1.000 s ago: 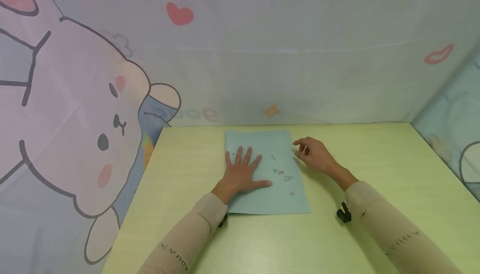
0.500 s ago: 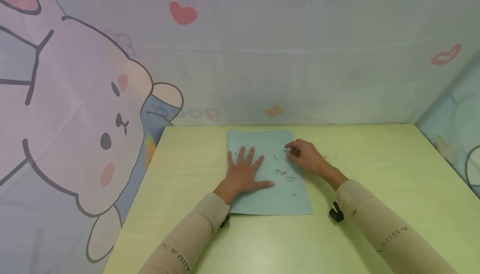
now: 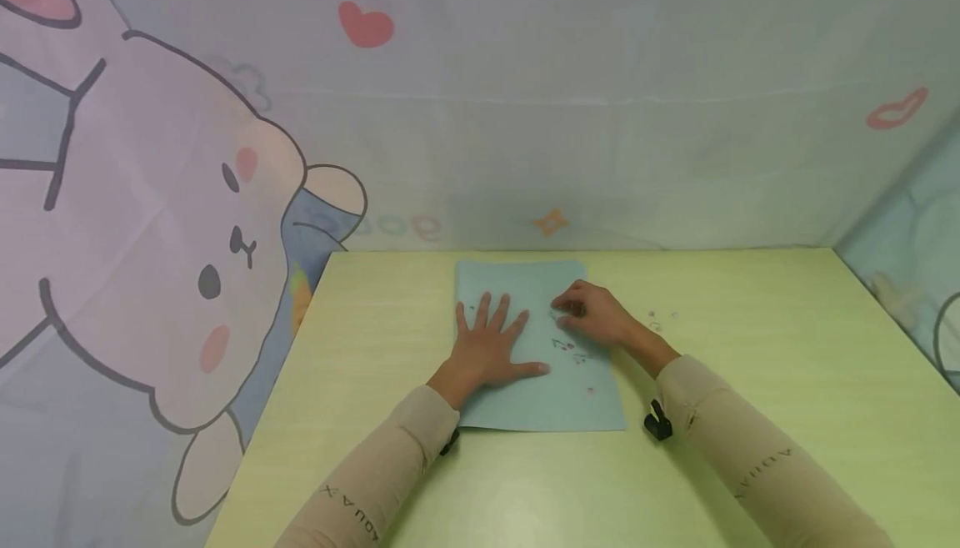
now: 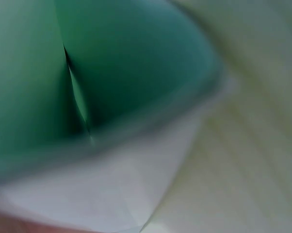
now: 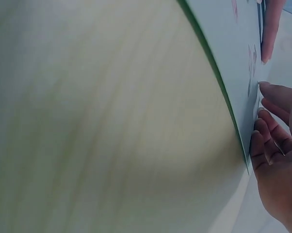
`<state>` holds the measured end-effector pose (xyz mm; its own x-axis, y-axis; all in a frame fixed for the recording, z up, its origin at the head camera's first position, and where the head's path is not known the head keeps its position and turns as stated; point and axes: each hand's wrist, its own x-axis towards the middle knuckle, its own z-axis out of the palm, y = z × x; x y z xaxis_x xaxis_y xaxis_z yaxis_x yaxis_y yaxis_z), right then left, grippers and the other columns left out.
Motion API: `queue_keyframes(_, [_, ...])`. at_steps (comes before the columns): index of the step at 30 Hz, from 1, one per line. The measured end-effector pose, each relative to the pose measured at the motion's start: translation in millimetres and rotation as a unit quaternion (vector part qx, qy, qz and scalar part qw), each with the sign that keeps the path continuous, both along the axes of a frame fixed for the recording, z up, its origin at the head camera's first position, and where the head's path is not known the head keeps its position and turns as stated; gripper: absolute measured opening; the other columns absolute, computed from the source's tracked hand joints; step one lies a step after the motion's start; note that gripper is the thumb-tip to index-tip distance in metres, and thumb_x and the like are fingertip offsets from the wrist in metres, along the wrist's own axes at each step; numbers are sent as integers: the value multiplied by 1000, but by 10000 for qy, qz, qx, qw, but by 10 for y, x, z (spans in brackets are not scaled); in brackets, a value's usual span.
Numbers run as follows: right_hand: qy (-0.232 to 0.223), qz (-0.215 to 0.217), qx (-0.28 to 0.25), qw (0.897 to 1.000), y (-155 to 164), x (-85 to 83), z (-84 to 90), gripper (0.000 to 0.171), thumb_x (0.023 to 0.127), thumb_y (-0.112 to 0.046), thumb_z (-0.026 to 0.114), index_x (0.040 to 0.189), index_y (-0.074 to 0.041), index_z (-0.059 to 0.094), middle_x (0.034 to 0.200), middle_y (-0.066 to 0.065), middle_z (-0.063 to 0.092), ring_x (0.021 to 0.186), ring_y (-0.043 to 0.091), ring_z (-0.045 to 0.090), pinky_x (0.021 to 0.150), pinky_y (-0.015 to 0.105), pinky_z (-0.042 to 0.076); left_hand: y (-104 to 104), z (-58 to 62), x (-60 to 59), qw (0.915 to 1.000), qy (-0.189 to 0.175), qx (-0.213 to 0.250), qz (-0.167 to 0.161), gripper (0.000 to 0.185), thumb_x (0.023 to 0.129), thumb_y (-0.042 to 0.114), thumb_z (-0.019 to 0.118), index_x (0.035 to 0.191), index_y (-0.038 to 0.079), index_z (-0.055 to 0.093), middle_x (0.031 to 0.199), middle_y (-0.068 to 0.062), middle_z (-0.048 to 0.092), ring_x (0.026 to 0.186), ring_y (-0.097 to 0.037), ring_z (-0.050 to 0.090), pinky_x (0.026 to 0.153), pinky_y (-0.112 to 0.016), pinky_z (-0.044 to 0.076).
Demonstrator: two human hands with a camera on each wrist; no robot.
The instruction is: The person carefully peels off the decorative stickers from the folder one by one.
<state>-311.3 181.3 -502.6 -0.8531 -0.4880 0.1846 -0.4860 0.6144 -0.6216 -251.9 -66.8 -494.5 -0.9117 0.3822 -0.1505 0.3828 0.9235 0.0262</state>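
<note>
My left hand (image 3: pixel 483 356) lies flat with spread fingers on a pale blue sheet (image 3: pixel 540 406), palm down. Small dark and red music-note shapes (image 3: pixel 562 345) sit on the sheet to the right of the thumb. Over the sheet's right part is my right hand (image 3: pixel 600 313), its fingers bent and its thumb and forefinger apart at a small dark shape (image 3: pixel 553 313). In the right wrist view, the right fingertips (image 5: pixel 262 86) are right at the sheet. The left wrist view shows the sheet's edge curved up, with a green inner side (image 4: pixel 136 58).
A few tiny shapes (image 3: pixel 652 314) lie on the yellow table (image 3: pixel 750 323), right of the sheet. The table meets a cloth (image 3: pixel 637 156) with a cartoon bear and hearts at the back. A black wrist camera (image 3: pixel 657 423) hangs under the right sleeve.
My right hand has moved left from beside the sheet to over it, reaching the small dark shape. Tiny shapes on the table have come out from behind it. My left hand stays flat.
</note>
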Motion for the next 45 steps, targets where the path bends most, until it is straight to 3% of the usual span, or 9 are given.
queue_keyframes(11, [234, 82, 78, 9997, -88, 13, 39, 23, 94, -7, 79, 115, 0, 79, 106, 10, 68, 90, 24, 62, 80, 40, 51, -42, 39, 20, 10000, 52, 12, -11, 105, 88, 93, 43, 171, 32, 23, 179, -8, 7, 163, -40, 0, 122, -74, 4])
queue_keyframes(22, [315, 65, 70, 9995, -115, 1, -2, 19, 93, -7, 80, 111, -2, 79, 103, 9, 69, 89, 23, 62, 79, 40, 52, -45, -44, -39, 9999, -115, -1, 59, 106, 87, 93, 44, 171, 34, 19, 179, -7, 2, 163, -39, -6, 121, -75, -2])
queue_keyframes(35, [-581, -157, -131, 9981, -148, -14, 35, 13, 96, -7, 75, 109, -2, 74, 102, 9, 68, 90, 23, 60, 83, 40, 50, -50, 1, 17, 10000, 63, 11, 37, 105, 88, 93, 43, 171, 33, 23, 179, -8, 7, 163, -39, -1, 122, -74, 2])
queue_keyframes(45, [-1069, -421, -566, 9918, -131, 3, -2, 6, 99, -9, 74, 106, -10, 74, 104, 6, 70, 96, 23, 59, 88, 39, 47, -31, -19, 11, 9999, 107, -32, 34, 105, 87, 94, 42, 171, 33, 23, 179, -8, 8, 163, -39, -1, 122, -74, 2])
